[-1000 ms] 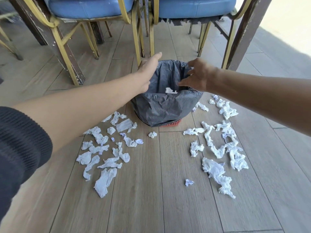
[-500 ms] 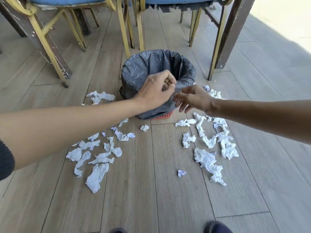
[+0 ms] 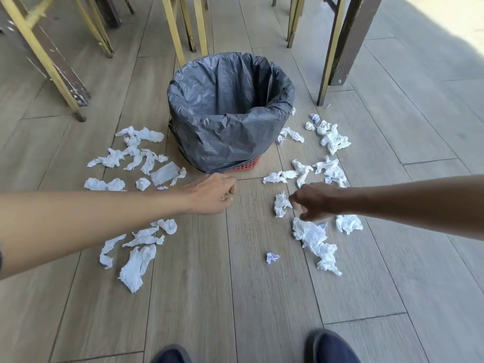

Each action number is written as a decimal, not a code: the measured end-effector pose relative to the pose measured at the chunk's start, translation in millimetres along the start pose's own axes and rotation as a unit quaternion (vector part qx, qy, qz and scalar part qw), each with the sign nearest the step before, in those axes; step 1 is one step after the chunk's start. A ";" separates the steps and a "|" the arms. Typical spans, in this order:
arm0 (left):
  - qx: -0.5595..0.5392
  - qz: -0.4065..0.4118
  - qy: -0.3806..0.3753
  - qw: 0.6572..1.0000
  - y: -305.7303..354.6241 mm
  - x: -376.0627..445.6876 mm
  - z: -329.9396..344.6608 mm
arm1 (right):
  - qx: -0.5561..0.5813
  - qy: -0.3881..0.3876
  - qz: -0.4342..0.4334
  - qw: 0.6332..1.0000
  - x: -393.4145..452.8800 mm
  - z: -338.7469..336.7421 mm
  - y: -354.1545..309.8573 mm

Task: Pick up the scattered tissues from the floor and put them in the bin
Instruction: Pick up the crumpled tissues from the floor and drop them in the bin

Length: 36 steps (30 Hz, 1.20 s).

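1. Grey wood-look floor point(image 3: 199, 297) carries crumpled white tissues point(image 3: 138, 263) strewn left and right of the bin point(image 3: 230, 113).
2. Bin stands near chair legs point(image 3: 180, 27), lined with a dark bag.
3. Left hand point(image 3: 212, 195) is curled; contents unclear.
4. Right hand point(image 3: 318, 201), fingers down, touches a tissue point(image 3: 281, 204).

Crumpled white tissues point(image 3: 317, 238) strewn on floor around upright, black-lined bin point(image 3: 230, 113)

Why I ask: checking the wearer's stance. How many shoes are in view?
2. The left-hand shoe sits at the bottom edge, left of centre; the right-hand shoe sits at the bottom edge, further right. The frame cuts off both.
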<state>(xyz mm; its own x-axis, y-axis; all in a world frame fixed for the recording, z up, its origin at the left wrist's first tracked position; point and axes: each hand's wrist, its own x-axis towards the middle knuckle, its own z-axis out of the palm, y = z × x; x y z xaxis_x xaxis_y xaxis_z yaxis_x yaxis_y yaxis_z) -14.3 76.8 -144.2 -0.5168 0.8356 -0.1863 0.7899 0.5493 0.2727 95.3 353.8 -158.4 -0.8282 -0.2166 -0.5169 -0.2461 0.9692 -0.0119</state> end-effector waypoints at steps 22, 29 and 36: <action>-0.004 0.243 -0.247 0.938 65.9 31.2 103.0 | 0.303 0.068 0.112 0.944 24.5 16.1 30.1; -0.014 0.272 -0.255 0.928 73.0 41.0 124.9 | 0.283 0.083 0.141 0.945 25.7 24.0 47.2; -0.073 0.187 -0.110 0.973 57.0 71.3 96.0 | 0.248 0.137 0.179 0.942 35.1 23.8 65.2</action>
<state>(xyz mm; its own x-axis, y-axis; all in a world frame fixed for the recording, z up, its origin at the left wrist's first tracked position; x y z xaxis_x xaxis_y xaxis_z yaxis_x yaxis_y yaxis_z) 25.6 167.1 -232.6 -0.1063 0.9643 -0.2424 0.8450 0.2161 0.4891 62.2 412.2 -197.7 -0.9291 0.1781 -0.3241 0.2830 0.9065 -0.3134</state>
